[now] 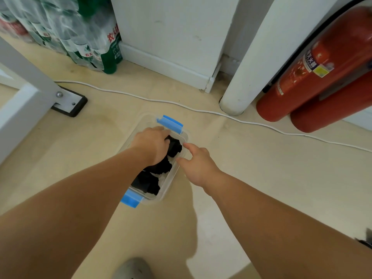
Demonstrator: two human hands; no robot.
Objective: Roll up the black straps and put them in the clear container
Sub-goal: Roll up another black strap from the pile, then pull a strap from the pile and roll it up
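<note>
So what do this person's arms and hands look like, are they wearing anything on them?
Both forearms are bare as far up as the picture shows: no sleeves. The left hand and right hand wear no gloves, and no watch or bracelet shows at either wrist.

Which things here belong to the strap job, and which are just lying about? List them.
Job: black straps, clear container, left hand on the straps, right hand at its rim.
Lying about: fire extinguishers, white cable, water bottles.
</note>
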